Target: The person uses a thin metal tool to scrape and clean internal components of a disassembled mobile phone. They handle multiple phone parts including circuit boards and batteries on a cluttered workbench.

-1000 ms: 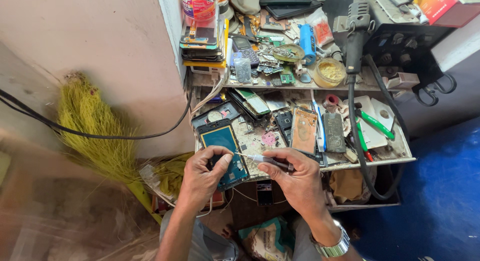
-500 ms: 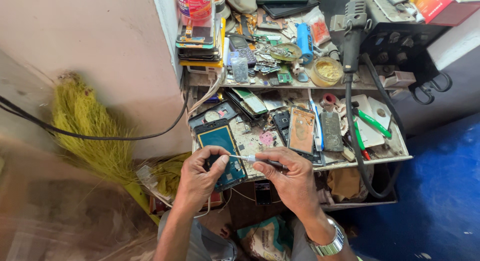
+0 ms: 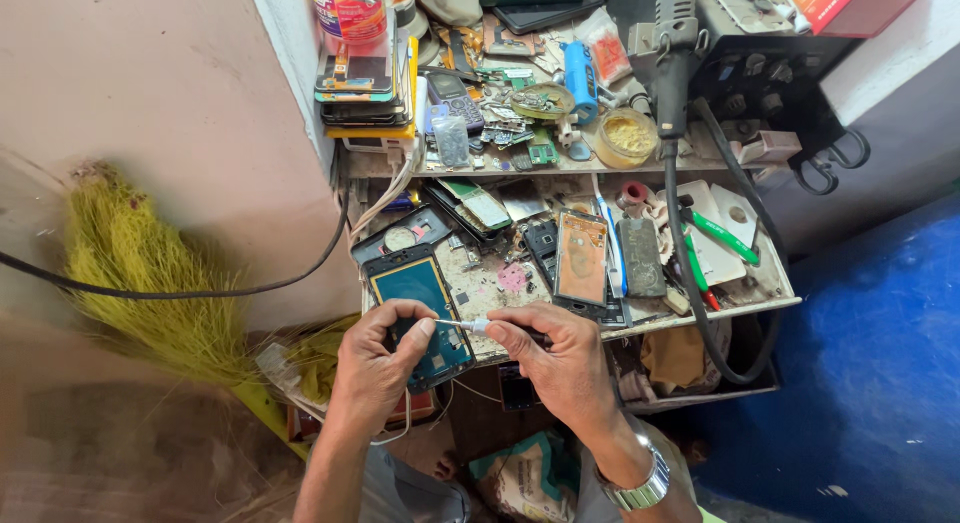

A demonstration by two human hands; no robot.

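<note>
Head view, looking down on cluttered grey work surface (image 3: 480, 283). Left hand (image 3: 380, 358) pinching near end of opened blue-green phone body with exposed frame (image 3: 420, 308), long axis running away and slightly left. Right hand (image 3: 565, 358) closed round thin white-tipped hand tool (image 3: 465, 325), lying crosswise, tip toward left thumb above phone's lower half. Beyond: orange-backed phone shell (image 3: 582, 255), green-handled screwdriver (image 3: 725, 238), black hose (image 3: 700, 303) draped at right. Yellow straw broom (image 3: 150, 273) at left.
</note>
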